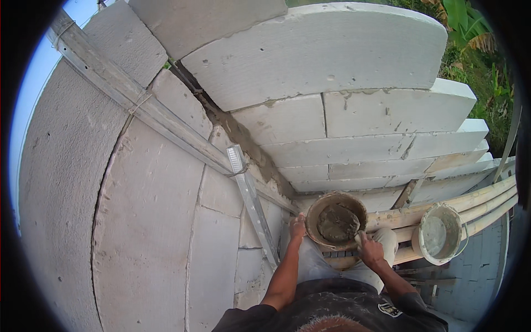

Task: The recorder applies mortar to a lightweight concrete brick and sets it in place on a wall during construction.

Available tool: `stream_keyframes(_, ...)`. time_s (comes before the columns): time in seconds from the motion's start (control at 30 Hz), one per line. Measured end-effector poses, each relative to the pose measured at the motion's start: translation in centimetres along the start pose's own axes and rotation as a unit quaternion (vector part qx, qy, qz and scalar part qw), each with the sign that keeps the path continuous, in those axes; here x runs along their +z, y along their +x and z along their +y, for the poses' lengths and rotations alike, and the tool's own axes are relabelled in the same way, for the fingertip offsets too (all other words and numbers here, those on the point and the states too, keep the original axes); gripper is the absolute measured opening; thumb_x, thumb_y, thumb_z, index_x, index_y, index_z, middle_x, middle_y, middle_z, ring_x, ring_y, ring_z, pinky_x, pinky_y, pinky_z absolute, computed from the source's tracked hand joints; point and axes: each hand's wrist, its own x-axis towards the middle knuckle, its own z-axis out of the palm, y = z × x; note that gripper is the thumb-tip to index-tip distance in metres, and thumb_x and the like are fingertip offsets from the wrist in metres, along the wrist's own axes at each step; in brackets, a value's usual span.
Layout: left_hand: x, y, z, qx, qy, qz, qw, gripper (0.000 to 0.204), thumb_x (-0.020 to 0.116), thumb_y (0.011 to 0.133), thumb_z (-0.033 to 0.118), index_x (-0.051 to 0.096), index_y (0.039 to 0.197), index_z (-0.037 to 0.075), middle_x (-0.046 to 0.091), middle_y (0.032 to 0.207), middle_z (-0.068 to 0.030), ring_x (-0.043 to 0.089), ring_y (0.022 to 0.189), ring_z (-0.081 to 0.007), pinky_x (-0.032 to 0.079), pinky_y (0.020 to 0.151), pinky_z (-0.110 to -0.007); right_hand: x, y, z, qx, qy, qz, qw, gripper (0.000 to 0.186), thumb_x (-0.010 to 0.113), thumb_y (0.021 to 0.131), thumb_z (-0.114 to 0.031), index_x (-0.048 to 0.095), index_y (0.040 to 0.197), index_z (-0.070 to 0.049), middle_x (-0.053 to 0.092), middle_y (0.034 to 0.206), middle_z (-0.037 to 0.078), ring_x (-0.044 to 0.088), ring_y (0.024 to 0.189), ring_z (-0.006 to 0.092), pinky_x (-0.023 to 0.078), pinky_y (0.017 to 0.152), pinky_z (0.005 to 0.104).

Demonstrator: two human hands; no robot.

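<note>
In front of my body a round brown bucket [314, 207] holds wet grey mortar [335, 222]. My left hand [297, 226] is closed on the bucket's left rim. At the opposite, near-right side, my right hand [371, 250] grips the pale handle of a trowel [358, 238]. The handle lies at the rim, and the trowel's blade cannot be told apart from the mortar inside. My legs are on either side below the bucket.
A whitish bucket [458, 227] with a wire handle stands right on bamboo poles [481, 206]. Pale block walls [326, 55] meet in a corner ahead, mortar smeared along the joint. A metal-edged diagonal beam [149, 110] and an upright metal strip [251, 199] stand close on the left.
</note>
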Motion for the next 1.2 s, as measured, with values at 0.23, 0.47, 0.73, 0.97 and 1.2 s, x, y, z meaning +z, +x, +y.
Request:
stream_keyframes(0.23, -0.8, 0.8, 1.0, 0.014, 0.01, -0.015, 1.0, 0.054, 0.048, 0.096, 0.047, 0.067, 0.103, -0.003, 0.067, 0.101, -0.0257, 0.063, 0.095, -0.0416, 0.046, 0.084, -0.046, -5.1, -0.8, -1.9, 0.025, 0.054, 0.002, 0.998, 0.071, 0.072, 0.079, -0.026, 0.038, 0.138, -0.006, 0.064, 0.109, 0.026, 0.066, 0.095, 0.0416, 0.053, 0.082, 0.0503)
stream_keyframes(0.47, -0.4, -0.7, -2.3, 0.038, -0.13, -0.052, 0.989, 0.046, 0.061, 0.095, 0.025, 0.053, 0.131, -0.003, 0.06, 0.122, -0.0212, 0.064, 0.097, -0.0324, 0.052, 0.079, -0.04, -5.7, -2.0, -1.8, 0.001, 0.05, 0.031, 0.998, 0.064, 0.07, 0.081, -0.025, 0.044, 0.137, -0.008, 0.066, 0.108, 0.021, 0.065, 0.096, 0.0408, 0.053, 0.084, 0.0487)
stream_keyframes(0.73, -2.2, -3.5, -1.0, -0.138, -0.359, -0.095, 0.918, 0.054, 0.068, 0.093, 0.034, 0.051, 0.131, 0.001, 0.058, 0.123, -0.013, 0.061, 0.105, -0.0254, 0.054, 0.086, -0.04, -5.0, -4.2, 0.1, -0.003, 0.109, 0.051, 0.993, 0.062, 0.067, 0.082, -0.031, 0.043, 0.129, 0.002, 0.065, 0.105, 0.027, 0.063, 0.095, 0.0454, 0.05, 0.084, 0.0521)
stream_keyframes(0.97, 0.6, -6.0, 6.5, -0.123, -0.428, -0.023, 0.895, 0.063, 0.049, 0.099, 0.052, 0.055, 0.127, -0.005, 0.06, 0.119, -0.0135, 0.056, 0.104, -0.0207, 0.043, 0.094, -0.032, -7.5, -4.8, 1.1, 0.011, 0.031, -0.013, 0.999, 0.048, 0.058, 0.092, -0.036, 0.044, 0.123, -0.001, 0.066, 0.1, 0.027, 0.065, 0.092, 0.0446, 0.051, 0.082, 0.0509)
stream_keyframes(1.2, 3.6, -7.6, 8.0, -0.051, -0.359, -0.061, 0.93, 0.057, 0.05, 0.1, 0.05, 0.063, 0.111, -0.004, 0.063, 0.106, -0.0092, 0.054, 0.094, -0.0181, 0.043, 0.087, -0.031, -10.5, -1.8, 2.8, 0.071, -0.132, -0.072, 0.986, 0.044, 0.047, 0.099, -0.037, 0.055, 0.122, -0.001, 0.069, 0.097, 0.024, 0.067, 0.096, 0.0372, 0.053, 0.084, 0.0468)
